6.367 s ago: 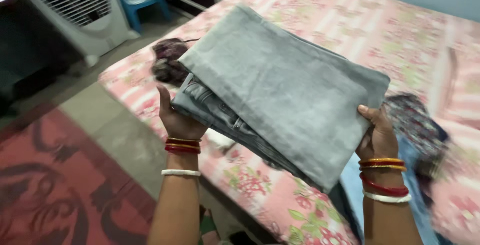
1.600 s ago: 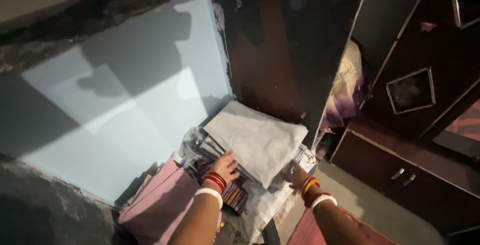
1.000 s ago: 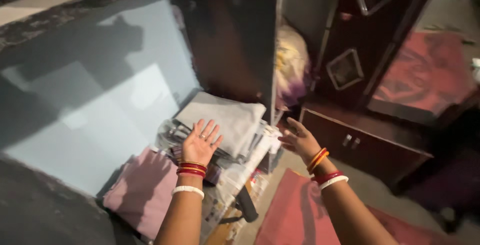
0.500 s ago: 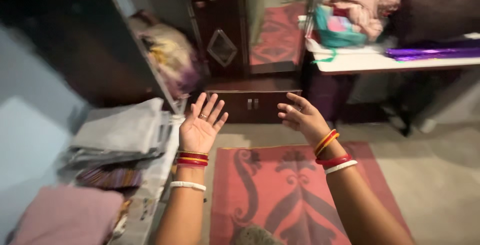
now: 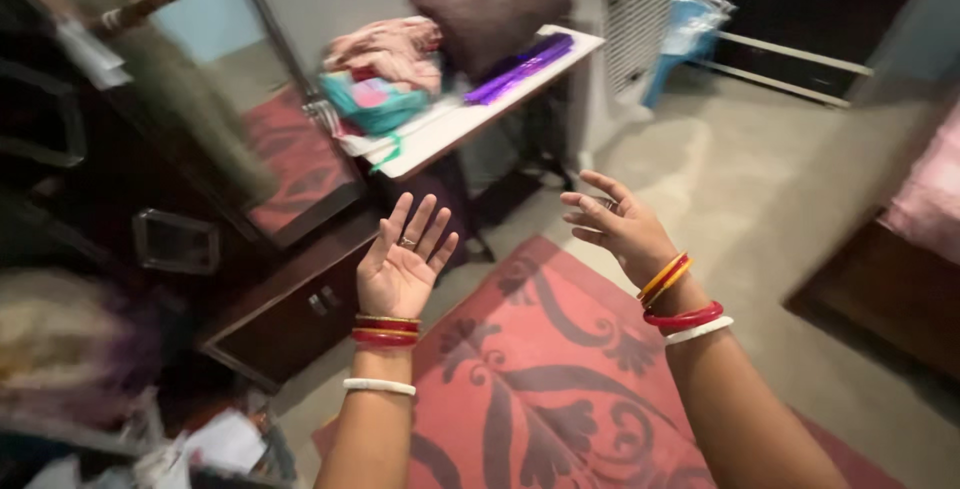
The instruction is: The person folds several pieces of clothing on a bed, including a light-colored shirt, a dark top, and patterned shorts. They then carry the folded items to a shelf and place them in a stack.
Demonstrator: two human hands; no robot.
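Since half a second ago the person has turned further right: the shelf with the folded grey trousers has gone from sight, and the white table that stood at the upper right now sits up the middle. Both hands have kept their raised, empty pose.

At far left a dark wooden wardrobe (image 5: 150, 239) shows a mirror panel and a low drawer with two small metal handles. Next comes the white table (image 5: 450, 124), carrying a teal bag (image 5: 372, 101) with pink cloth heaped on it, a flat purple package (image 5: 520, 64) along its top, and a dark maroon cushion (image 5: 490, 4) behind.

The left hand (image 5: 403, 267) is held up, palm facing the camera, fingers spread, holding nothing. The right hand (image 5: 615, 224) is raised beside it, well apart, fingers loosely splayed toward the left, also empty.

Beneath them lies a red patterned rug (image 5: 560, 389); bare floor opens beyond it toward a white air cooler (image 5: 625, 24). A bed edge (image 5: 900, 279) closes the right side.
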